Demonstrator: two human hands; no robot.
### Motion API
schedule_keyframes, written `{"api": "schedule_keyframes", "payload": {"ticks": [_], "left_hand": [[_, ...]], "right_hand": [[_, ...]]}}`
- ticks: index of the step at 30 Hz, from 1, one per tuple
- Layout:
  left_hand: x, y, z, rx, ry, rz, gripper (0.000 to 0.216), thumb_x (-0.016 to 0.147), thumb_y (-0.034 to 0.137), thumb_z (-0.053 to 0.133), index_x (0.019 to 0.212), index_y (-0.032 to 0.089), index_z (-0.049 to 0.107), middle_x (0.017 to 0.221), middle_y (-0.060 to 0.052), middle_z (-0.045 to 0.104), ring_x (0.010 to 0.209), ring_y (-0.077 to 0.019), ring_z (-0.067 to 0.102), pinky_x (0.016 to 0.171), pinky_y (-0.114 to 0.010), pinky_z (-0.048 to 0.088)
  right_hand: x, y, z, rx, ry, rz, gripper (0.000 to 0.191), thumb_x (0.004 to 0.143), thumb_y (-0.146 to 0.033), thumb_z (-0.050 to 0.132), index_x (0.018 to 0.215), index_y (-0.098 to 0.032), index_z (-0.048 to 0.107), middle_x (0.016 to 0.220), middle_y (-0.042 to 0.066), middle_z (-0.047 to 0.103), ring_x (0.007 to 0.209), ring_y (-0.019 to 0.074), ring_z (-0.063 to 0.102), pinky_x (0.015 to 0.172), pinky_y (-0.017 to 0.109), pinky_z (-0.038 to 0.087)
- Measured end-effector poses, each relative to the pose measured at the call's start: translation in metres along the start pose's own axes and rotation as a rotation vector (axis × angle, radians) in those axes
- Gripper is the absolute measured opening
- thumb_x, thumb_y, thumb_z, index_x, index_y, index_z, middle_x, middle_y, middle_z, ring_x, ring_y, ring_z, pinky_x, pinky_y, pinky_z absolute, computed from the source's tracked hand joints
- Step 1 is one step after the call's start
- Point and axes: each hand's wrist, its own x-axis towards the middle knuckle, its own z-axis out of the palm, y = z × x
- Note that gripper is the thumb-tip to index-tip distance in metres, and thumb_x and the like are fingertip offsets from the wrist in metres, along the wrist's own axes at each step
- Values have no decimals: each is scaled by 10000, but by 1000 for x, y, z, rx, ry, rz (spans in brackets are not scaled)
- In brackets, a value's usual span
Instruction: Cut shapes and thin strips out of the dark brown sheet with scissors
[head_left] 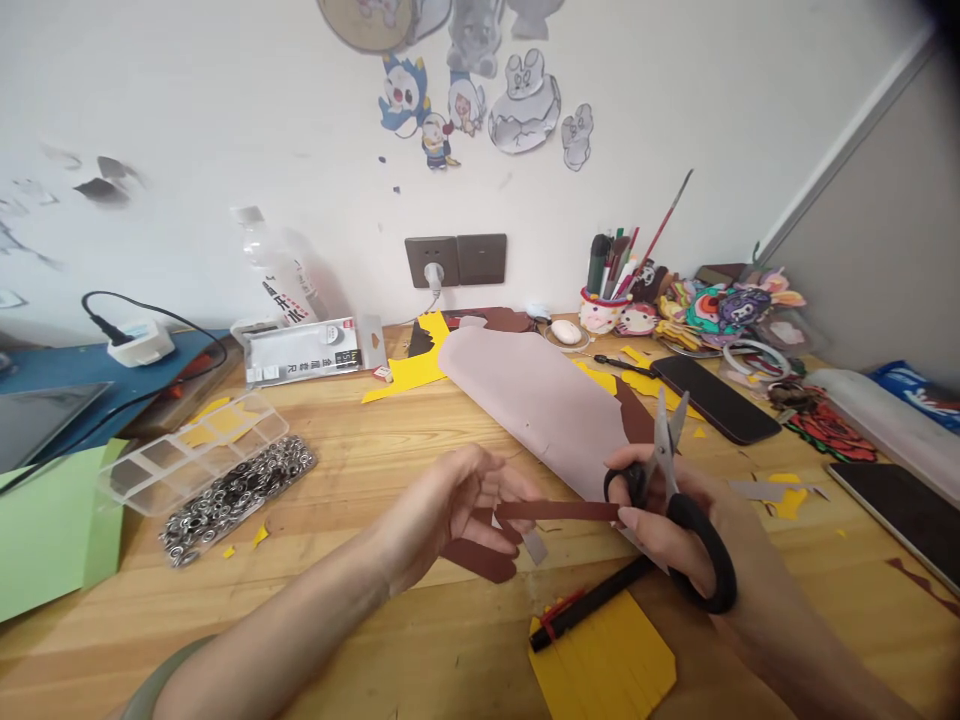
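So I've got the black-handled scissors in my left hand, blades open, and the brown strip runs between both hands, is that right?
Not quite: the head view shows the black-handled scissors in your right hand, not your left hand. The blades are open, and the brown strip does run between both hands.
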Motion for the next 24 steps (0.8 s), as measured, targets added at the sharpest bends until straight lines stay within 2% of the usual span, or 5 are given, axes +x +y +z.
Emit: {"api": "schedule_keyframes", "payload": {"ticks": [3,6,12,18,24], "left_hand": [[-1,-1,2,165,55,-41,359,688,460,546,700,121,661,672,-86,643,583,-156,576,590,-282,466],[-1,-3,4,274,42,-6,209,612,357,662,676,159,684,633,-21,598,554,-110,519,551,-230,439],[-1,-5,7,435,-111,86,82,625,195,637,649,157,706,613,-5,578,583,-96,461,540,-203,362],[-6,-1,12,294,58,-6,123,608,260,667,662,151,683,569,3,582,482,-64,441,488,-189,346],[-10,1,13,73,152,103,183,616,294,688,726,152,656,647,-24,634,514,-73,514,536,-199,407]], "right_hand": [[1,-5,0,-34,-28,15,201,654,-175,578,845,-226,541,642,-39,535,534,115,481,473,220,368],[2,-10,3,-33,-19,30,196,625,-182,580,815,-215,546,614,-46,528,499,101,453,460,217,357],[4,-5,6,-38,-5,47,193,623,-160,583,808,-207,553,611,-39,531,519,107,454,481,224,357],[2,4,2,21,15,31,206,724,-265,576,923,-229,539,688,-20,543,552,130,486,481,243,368],[-5,0,15,-16,-162,105,215,710,-314,568,898,-210,566,626,-21,520,546,150,500,498,261,414]]}}
